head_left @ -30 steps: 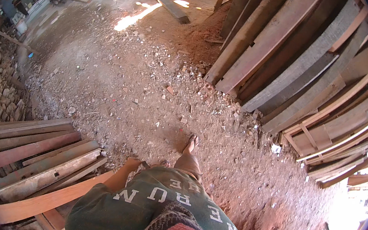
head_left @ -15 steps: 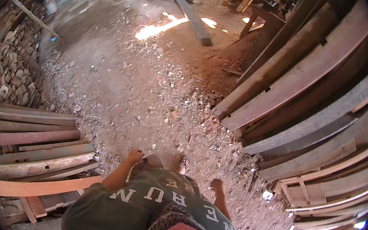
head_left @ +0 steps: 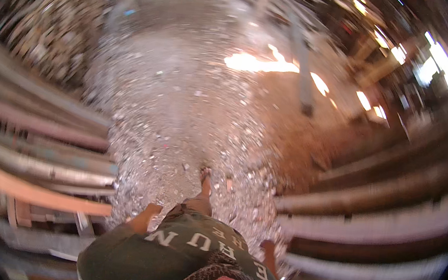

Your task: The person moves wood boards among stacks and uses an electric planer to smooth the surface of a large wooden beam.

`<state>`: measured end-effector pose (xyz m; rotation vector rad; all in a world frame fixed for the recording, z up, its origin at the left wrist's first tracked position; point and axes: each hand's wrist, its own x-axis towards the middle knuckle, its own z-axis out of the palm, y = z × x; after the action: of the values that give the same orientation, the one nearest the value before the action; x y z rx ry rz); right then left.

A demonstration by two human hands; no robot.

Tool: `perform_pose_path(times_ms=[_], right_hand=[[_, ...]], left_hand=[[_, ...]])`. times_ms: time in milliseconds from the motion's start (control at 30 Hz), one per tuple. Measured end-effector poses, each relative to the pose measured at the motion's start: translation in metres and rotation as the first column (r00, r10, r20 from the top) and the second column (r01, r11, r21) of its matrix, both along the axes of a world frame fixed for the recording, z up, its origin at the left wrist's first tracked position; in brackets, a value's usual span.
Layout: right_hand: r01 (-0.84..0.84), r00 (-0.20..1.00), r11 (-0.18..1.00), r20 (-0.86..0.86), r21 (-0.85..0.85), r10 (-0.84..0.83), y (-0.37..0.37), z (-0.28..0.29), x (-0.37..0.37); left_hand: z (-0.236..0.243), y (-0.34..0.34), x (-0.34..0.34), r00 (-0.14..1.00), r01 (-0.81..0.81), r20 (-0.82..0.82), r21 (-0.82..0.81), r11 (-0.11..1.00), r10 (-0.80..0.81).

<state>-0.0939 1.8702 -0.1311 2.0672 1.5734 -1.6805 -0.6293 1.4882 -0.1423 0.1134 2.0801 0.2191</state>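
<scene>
My left hand hangs low beside my left thigh, over the gravelly dirt floor. Motion smears its fingers, and nothing can be made out in it. On the other side of my dark shirt hangs my right hand, also blurred, close to the ends of the long timber beams stacked on the right. Neither hand visibly touches any of the wood. One foot in a sandal is stretched out ahead of me.
Stacked planks line the left side, with a heap of broken wood pieces beyond them. Ahead on the right, a single beam lies across a sunlit patch. Reddish sawdust covers the ground nearer the right stack.
I have stepped forward, and my view has turned to the right. The stacks and the lone beam have come nearer. One foot now reaches out in front. Both hands still hang at my sides.
</scene>
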Motion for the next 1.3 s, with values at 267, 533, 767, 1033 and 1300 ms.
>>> perform_pose_path(times_ms=[267, 533, 767, 1033, 1300], right_hand=[[-0.524, 0.851, 0.85, -0.018, -0.055, 0.524, 0.157, 0.031, -0.249], [-0.145, 0.979, 0.987, -0.155, -0.063, 0.134, 0.358, 0.062, -0.467], [-0.508, 0.856, 0.855, -0.048, 0.101, 0.515, 0.454, -0.04, -0.595], [-0.792, 0.561, 0.608, 0.327, -0.056, 0.761, 0.501, -0.04, -0.646], [-0.284, 0.958, 0.942, 0.086, 0.176, 0.273, 0.656, 0.003, -0.743]], left_hand=[[0.007, 0.157, -0.155, 0.668, 0.667, -0.511, 0.087, 0.74, -0.542], [0.081, 0.289, -0.276, 0.869, -0.191, -0.283, 0.564, 0.803, 0.405], [0.085, 0.389, -0.414, 0.716, -0.695, 0.493, 0.572, 0.436, 0.495], [0.074, 0.483, -0.568, 0.699, -0.702, 0.157, 0.338, 0.627, 0.698], [0.024, 0.582, -0.66, 0.997, -0.075, 0.045, 0.36, 0.93, 0.063]])
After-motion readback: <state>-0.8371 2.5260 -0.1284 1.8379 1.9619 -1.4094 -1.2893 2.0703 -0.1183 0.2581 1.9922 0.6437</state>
